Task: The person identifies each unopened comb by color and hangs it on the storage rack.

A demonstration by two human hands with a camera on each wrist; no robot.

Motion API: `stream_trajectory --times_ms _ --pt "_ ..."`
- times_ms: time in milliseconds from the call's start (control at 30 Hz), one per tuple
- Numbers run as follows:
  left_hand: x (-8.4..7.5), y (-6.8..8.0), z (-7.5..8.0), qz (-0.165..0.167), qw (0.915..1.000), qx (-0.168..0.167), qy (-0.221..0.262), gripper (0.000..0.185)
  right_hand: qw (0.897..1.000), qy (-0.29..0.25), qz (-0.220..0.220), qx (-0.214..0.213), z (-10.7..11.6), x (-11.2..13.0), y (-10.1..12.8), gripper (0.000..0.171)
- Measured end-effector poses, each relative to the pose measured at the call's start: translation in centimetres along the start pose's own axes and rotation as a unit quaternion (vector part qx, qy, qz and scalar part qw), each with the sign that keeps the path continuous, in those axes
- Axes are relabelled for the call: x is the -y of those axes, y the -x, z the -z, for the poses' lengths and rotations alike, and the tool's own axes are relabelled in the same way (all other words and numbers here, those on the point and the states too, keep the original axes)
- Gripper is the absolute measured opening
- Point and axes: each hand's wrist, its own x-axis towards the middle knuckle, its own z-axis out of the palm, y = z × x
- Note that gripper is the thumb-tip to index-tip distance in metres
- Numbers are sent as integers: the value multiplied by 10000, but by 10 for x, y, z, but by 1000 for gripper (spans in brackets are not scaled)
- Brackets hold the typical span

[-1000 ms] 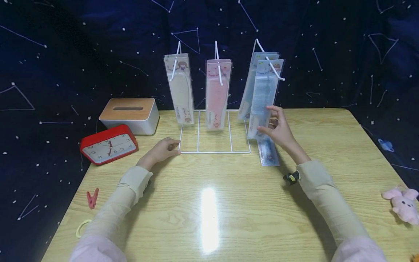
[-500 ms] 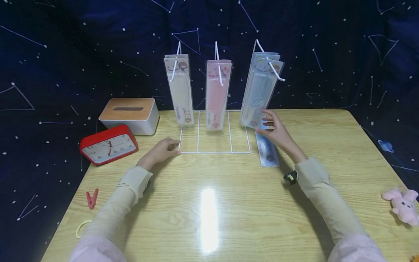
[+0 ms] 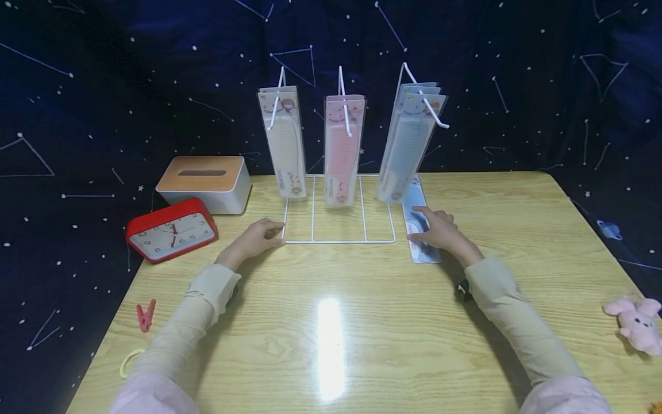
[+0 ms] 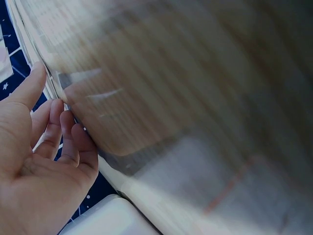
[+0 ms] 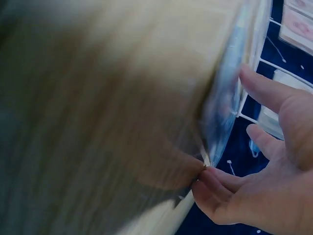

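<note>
A white wire display rack (image 3: 341, 242) stands on the table with packaged combs on its three hooks: cream packs (image 3: 287, 149) on the left, pink packs (image 3: 343, 149) in the middle, blue packs (image 3: 410, 144) on the right. My left hand (image 3: 254, 237) holds the rack's left base wire at its front corner. To the right of the base lies another blue packaged comb (image 3: 415, 198), flat on the table. Over this pack's lower half is my right hand (image 3: 439, 233), thumb and fingers spread. In the right wrist view its fingertips (image 5: 208, 176) are right at the pack's edge.
A tissue box (image 3: 207, 184) with a wooden lid and a red clock (image 3: 173, 230) stand at the left. Nearer lie a red clothespin (image 3: 146, 315) and a yellow ring (image 3: 130, 362). A pink plush toy (image 3: 638, 325) lies by the right edge. A dark starry cloth (image 3: 517, 86) hangs behind.
My right hand has let go of the front blue pack on the right hook, which swung back against the others. It then moved down to the lying pack. My left hand has stayed put.
</note>
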Motion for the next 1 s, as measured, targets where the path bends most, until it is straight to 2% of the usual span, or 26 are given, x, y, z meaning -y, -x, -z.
stream_trajectory --times_ms 100,267,433,700,833,1000 --pt "1 0 0 -6 10000 -13 35 54 9997 202 -111 41 -1 2 1 74" --pt "2 -1 0 14 10000 -3 69 54 9995 100 -277 78 1 5 3 72" --pt "2 -2 0 49 10000 19 19 54 9995 13 -305 92 0 -2 10 75" --pt "2 -1 -1 85 9999 57 49 54 9978 -454 -434 223 0 -10 29 77" --pt "2 -1 0 47 10000 44 69 54 9955 -842 -430 -43 -1 -11 40 71" --pt "1 -1 0 35 10000 27 61 54 9887 -1179 -389 -842 1 -8 55 70"
